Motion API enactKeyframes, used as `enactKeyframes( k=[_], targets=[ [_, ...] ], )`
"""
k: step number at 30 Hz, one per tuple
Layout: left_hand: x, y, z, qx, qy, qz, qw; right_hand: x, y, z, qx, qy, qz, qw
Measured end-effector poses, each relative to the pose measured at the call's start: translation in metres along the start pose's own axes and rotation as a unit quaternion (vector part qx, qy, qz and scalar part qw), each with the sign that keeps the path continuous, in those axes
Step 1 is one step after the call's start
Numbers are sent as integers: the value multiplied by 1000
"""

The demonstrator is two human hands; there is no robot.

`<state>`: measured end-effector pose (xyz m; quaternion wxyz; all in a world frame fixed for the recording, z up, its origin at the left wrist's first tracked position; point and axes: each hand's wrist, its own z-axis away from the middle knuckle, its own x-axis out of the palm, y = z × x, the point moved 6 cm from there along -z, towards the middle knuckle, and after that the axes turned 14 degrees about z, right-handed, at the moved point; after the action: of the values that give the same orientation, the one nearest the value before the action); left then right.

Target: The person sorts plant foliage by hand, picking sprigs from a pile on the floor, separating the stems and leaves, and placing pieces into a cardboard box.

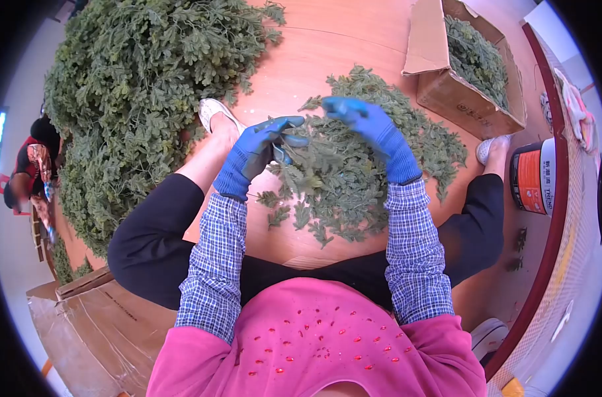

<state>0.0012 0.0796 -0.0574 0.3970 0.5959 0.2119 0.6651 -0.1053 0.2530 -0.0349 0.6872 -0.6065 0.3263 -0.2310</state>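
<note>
My left hand (266,147), in a blue knit glove with a coated palm, has its fingers curled round a green leafy sprig (302,173), which hangs slightly blurred below the fingertips. My right hand (364,119), in a matching glove, is raised over the far part of the small pile; its fingers reach out to the left and nothing shows in them. Between my legs lies that spread-out pile of leafy sprigs (354,192), artificial-looking, on the reddish floor. Loose sprigs (301,215) lie along its near left edge.
A big heap of greenery (149,99) rises at left. An open cardboard box (460,109) holding more sprigs stands at far right, near an orange-and-white bucket (532,177). Flattened cardboard (109,331) lies at lower left. Another person (33,169) is bent over at far left.
</note>
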Motion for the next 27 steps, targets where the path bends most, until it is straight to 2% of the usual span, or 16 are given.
enactKeyframes(
  k=[1,2,4,5,7,9,10,12,14,15,16,19,23,24,25,27],
  targets=[
    [-4,0,2,1,6,5,1000,9,-1,5,-11,-66,102,993],
    [-9,-1,1,-7,-1,9,1000,13,0,8,-9,-65,102,993],
    [-2,2,5,0,16,24,1000,46,7,14,37,-208,107,972],
    [0,6,7,9,33,38,999,53,11,11,36,-208,107,972],
    [4,17,11,2,17,45,999,56,9,3,-12,-115,333,936],
    [-3,19,13,-76,-2,35,996,47,10,4,4,-97,316,944],
    [-6,17,12,-75,0,37,997,40,3,1,-44,-32,366,929],
    [-21,11,4,-52,100,-111,987,34,-22,2,-90,32,412,906],
    [-10,11,-2,2,138,-119,983,31,-37,11,137,-51,470,870],
    [-4,15,-3,55,177,-127,974,37,-24,12,138,-51,473,869],
    [2,19,-6,113,198,-119,966,53,5,13,138,-103,397,902],
    [-2,16,-10,89,244,-43,965,85,24,17,126,-129,346,921],
    [-2,17,-10,120,297,-9,947,108,62,9,222,-28,215,951],
    [-9,13,-13,141,298,-4,944,115,66,11,226,-3,6,974],
    [-14,9,-16,142,293,-3,945,121,63,13,218,22,-203,954],
    [-18,2,-24,95,248,-10,964,120,59,18,200,36,-267,942]
  ],
)
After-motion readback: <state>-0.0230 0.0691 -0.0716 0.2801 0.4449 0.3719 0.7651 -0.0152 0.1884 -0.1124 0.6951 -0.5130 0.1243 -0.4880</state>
